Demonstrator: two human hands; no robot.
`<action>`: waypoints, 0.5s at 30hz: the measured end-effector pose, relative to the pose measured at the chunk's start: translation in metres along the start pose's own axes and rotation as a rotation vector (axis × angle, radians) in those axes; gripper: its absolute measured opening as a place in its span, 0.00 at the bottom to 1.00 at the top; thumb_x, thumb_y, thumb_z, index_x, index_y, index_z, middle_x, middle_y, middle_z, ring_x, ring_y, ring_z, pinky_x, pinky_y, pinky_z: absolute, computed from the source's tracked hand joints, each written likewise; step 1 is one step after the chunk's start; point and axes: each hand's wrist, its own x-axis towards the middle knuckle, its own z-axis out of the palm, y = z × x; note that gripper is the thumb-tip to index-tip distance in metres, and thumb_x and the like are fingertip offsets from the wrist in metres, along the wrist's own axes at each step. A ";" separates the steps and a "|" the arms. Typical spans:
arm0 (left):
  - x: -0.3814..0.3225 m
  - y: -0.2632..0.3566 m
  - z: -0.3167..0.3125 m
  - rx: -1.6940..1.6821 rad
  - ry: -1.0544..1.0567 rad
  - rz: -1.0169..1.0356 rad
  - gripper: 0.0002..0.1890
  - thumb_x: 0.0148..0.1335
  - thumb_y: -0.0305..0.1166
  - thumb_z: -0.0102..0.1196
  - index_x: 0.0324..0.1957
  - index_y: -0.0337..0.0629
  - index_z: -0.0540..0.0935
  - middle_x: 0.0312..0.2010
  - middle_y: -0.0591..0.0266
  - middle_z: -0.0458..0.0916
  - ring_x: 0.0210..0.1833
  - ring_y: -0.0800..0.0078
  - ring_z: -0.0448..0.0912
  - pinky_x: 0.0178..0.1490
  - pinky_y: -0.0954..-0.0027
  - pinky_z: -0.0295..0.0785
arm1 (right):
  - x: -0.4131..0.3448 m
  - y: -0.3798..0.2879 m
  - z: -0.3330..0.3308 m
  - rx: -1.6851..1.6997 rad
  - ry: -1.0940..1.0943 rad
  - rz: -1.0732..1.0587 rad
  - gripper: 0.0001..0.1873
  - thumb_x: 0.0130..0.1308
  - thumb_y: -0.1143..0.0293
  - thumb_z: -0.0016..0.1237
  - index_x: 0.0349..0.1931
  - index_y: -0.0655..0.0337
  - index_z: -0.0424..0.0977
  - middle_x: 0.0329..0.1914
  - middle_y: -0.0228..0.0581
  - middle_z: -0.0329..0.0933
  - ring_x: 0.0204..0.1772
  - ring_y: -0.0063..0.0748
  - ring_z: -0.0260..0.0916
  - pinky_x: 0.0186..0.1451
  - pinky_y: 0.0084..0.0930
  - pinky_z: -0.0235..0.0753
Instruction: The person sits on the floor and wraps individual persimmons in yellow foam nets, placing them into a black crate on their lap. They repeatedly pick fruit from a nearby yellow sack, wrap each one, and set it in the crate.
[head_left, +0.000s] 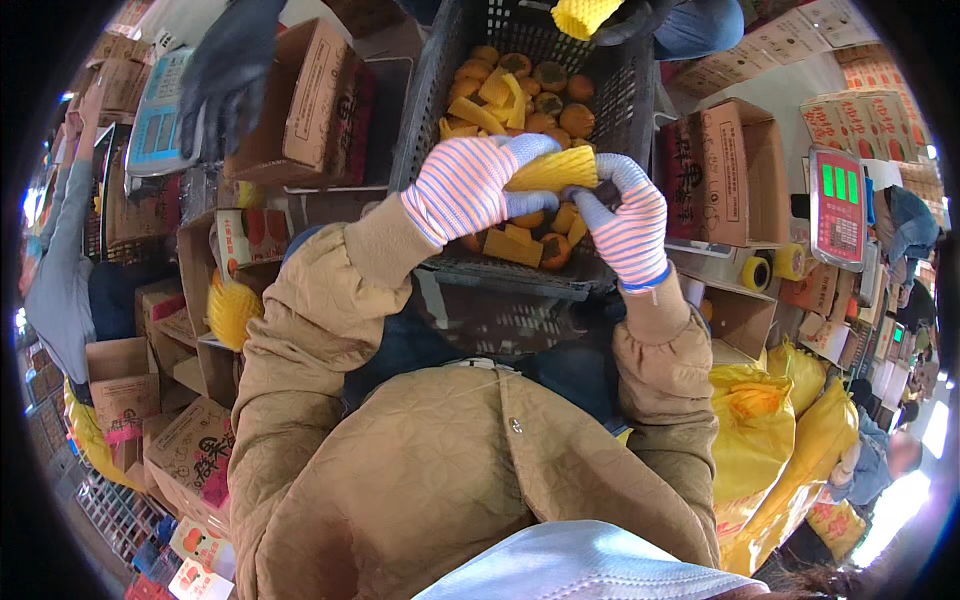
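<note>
Both my hands wear striped knit gloves and are raised over the near half of a black plastic crate (634, 97). A yellow foam net sleeve (553, 171) lies between them. My left hand (469, 187) grips its left end between thumb and fingers. At the other end, the fingers of my right hand (630, 214) curl around its edge. Whether a fruit is inside the sleeve cannot be told. Below, the crate holds several orange persimmons (577, 120), mixed with loose yellow foam sleeves (472, 114). My hands hide part of the fruit.
An open carton (322, 112) stands left of the crate, another carton (724, 172) right. A co-worker's dark-gloved hand (225, 82) reaches over a scale (159, 112). Across the crate, another dark glove (630, 26) is beside a foam sleeve (585, 16). A red scale (836, 206) stands right.
</note>
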 end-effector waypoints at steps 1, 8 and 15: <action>-0.002 -0.004 -0.001 0.020 0.003 0.056 0.30 0.51 0.45 0.66 0.53 0.40 0.76 0.39 0.51 0.83 0.39 0.52 0.82 0.43 0.63 0.78 | -0.002 -0.003 -0.002 0.199 -0.113 0.120 0.11 0.58 0.79 0.55 0.41 0.64 0.77 0.38 0.34 0.80 0.38 0.19 0.77 0.34 0.17 0.77; 0.023 -0.048 0.045 0.118 -0.315 0.034 0.30 0.53 0.47 0.63 0.56 0.46 0.74 0.44 0.49 0.79 0.45 0.53 0.79 0.48 0.58 0.75 | 0.004 0.003 -0.004 -0.822 -0.575 0.093 0.27 0.59 0.49 0.52 0.45 0.67 0.76 0.38 0.59 0.78 0.41 0.52 0.78 0.44 0.40 0.77; -0.003 -0.142 0.195 0.268 -0.694 -0.059 0.22 0.59 0.29 0.52 0.57 0.47 0.73 0.51 0.51 0.76 0.50 0.53 0.78 0.51 0.57 0.75 | -0.001 0.017 -0.020 -0.539 -0.052 -0.071 0.27 0.56 0.52 0.55 0.50 0.63 0.74 0.33 0.55 0.78 0.33 0.52 0.78 0.37 0.41 0.78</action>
